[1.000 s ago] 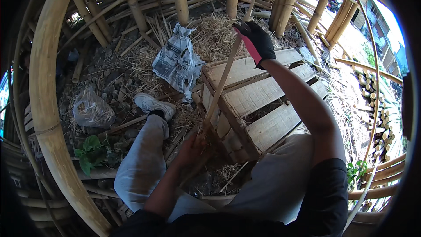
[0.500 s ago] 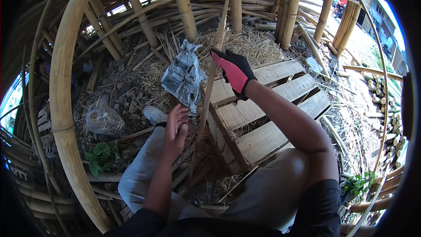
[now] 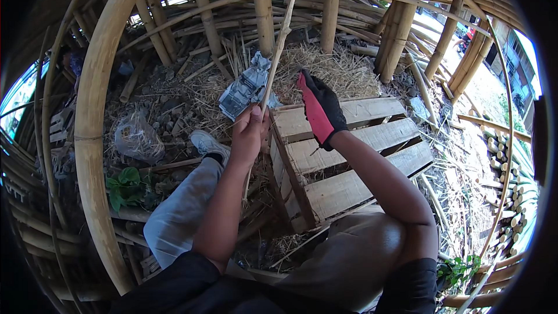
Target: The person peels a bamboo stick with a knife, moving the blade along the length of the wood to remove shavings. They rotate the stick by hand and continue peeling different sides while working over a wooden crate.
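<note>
My bare left hand [image 3: 249, 134] is closed around a long, thin bamboo strip [image 3: 281, 43], its thumb lying along the strip. The strip slants up and away past the top of the view, and its lower end hangs down beside the crate. My right hand [image 3: 323, 107] wears a pink and black glove. It is held over the far part of a slatted wooden crate [image 3: 343, 151], apart from the strip, its fingers stretched out. Crumpled newspaper [image 3: 247, 90] lies on straw just behind the strip, near my left hand.
A thick bamboo pole [image 3: 90, 139] rises close on my left, with more posts [image 3: 264, 17] along the far side. A clear plastic bag [image 3: 138, 141] lies left of my shoe [image 3: 206, 142]. Cut bamboo pieces [image 3: 508, 180] are stacked at the right. Straw [image 3: 331, 72] covers the ground beyond the crate.
My left hand has risen and taken hold of the bamboo strip. My right hand has let go of it and moved right. The view has shifted a little.
</note>
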`<state>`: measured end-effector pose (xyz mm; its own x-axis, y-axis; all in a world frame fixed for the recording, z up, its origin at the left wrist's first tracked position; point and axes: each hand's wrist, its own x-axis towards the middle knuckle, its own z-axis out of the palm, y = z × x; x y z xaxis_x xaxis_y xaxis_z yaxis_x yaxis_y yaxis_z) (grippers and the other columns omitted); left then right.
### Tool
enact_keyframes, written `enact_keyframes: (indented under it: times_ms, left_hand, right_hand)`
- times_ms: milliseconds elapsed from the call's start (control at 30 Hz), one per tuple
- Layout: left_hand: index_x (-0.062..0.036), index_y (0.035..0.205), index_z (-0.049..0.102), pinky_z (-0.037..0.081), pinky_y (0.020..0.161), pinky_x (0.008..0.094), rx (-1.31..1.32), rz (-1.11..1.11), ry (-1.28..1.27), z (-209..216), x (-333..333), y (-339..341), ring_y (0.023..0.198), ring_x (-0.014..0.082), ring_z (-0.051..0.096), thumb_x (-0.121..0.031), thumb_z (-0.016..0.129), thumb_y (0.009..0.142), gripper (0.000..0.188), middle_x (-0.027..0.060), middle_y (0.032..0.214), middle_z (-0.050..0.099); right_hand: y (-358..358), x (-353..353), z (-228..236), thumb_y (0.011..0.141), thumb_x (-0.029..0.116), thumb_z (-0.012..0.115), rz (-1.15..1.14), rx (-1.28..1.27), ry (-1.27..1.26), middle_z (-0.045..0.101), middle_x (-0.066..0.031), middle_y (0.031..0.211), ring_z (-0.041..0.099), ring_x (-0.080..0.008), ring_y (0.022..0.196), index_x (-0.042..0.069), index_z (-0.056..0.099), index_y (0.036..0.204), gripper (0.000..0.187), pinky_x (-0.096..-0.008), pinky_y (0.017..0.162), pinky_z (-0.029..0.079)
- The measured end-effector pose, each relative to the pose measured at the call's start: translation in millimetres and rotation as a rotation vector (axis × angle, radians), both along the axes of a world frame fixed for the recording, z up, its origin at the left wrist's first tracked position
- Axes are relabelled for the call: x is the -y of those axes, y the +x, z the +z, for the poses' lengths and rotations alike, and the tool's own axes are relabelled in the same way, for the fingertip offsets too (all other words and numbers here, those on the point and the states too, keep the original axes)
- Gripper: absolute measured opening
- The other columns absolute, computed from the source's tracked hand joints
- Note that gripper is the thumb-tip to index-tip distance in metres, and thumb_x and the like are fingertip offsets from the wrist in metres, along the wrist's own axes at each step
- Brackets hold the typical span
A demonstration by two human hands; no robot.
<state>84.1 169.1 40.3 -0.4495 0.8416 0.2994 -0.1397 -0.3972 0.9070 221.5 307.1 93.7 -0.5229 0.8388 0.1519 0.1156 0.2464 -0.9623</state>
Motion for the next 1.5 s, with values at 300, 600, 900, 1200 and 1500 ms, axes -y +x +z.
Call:
enact_keyframes:
  times_ms: [300, 600, 900, 1200, 1500]
  left_hand:
    - [-0.0092, 0.099, 0.054, 0.020, 0.044, 0.0202, 0.032, -0.090, -0.022, 6, 12, 0, 0.050, 0.0009, 0.028, -0.046, 0.047, 0.105, 0.038, -0.0076, 0.066, 0.035]
    - [-0.0070, 0.096, 0.052, 0.023, 0.048, 0.0226, 0.010, -0.097, 0.056, 6, 4, 19, 0.053, 0.0023, 0.028, -0.039, 0.042, 0.109, 0.036, -0.0066, 0.067, 0.033]
    - [-0.0057, 0.094, 0.051, 0.028, 0.053, 0.0223, -0.032, -0.176, 0.012, 0, 5, 13, 0.059, 0.0035, 0.031, -0.038, 0.042, 0.109, 0.037, -0.0051, 0.068, 0.035]
    - [-0.0061, 0.092, 0.051, 0.031, 0.053, 0.0243, -0.111, -0.131, -0.022, -11, -6, 26, 0.059, 0.0041, 0.034, -0.032, 0.043, 0.109, 0.032, -0.0056, 0.067, 0.037]
    - [-0.0060, 0.085, 0.053, 0.028, 0.050, 0.0240, -0.440, 0.226, 0.018, -17, 4, 5, 0.056, 0.0014, 0.035, -0.034, 0.048, 0.107, 0.036, -0.0068, 0.066, 0.041]
  right_hand:
    - [7, 7, 7, 0.075, 0.061, 0.078, -0.255, 0.010, 0.780, 0.071, -0.0132, 0.097, 0.068, -0.0303, 0.091, 0.006, 0.063, 0.126, 0.076, -0.0393, 0.084, 0.052]
    - [14, 26, 56, 0.067, 0.077, 0.069, -0.150, 0.292, 1.548, 0.057, -0.0078, 0.078, 0.056, -0.0236, 0.065, 0.007, 0.051, 0.140, 0.103, -0.0381, 0.062, 0.043]
    - [4, 26, 50, 0.076, 0.050, 0.079, -0.258, 0.203, 1.605, 0.061, -0.0049, 0.078, 0.060, -0.0259, 0.069, 0.021, 0.065, 0.125, 0.059, -0.0393, 0.064, 0.048]
    - [8, 15, 61, 0.092, 0.030, 0.063, -0.283, 0.271, 1.487, 0.070, -0.0018, 0.094, 0.066, -0.0245, 0.080, 0.028, 0.074, 0.109, 0.021, -0.0378, 0.068, 0.053]
    - [-5, 27, 67, 0.099, 0.041, 0.062, -0.004, -0.185, 0.069, 0.054, 0.0024, 0.071, 0.056, -0.0124, 0.064, 0.005, 0.066, 0.087, 0.038, -0.0277, 0.058, 0.043]
